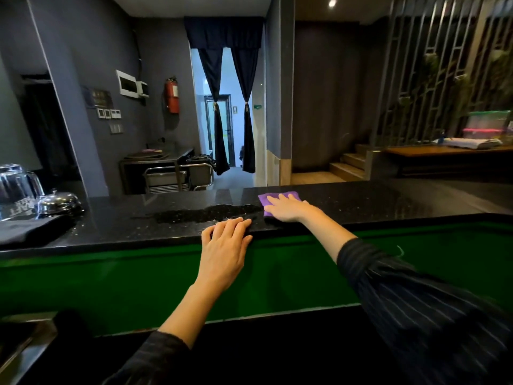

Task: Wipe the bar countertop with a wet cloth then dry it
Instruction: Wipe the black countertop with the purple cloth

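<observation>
Purple cloth (278,199) on wet black countertop (361,198); grey walls.

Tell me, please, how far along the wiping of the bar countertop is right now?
Done: a wet streak on the black countertop left of the cloth suggests a pass there. In hand: the right hand presses the purple cloth flat; the left hand rests at the edge. Left: the countertop's remaining stretches, then drying.

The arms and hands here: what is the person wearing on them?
Both hands, left hand and right hand, are bare: no gloves, rings or watch visible. Dark sleeves with thin pale stripes are pushed up, leaving the forearms uncovered.
</observation>
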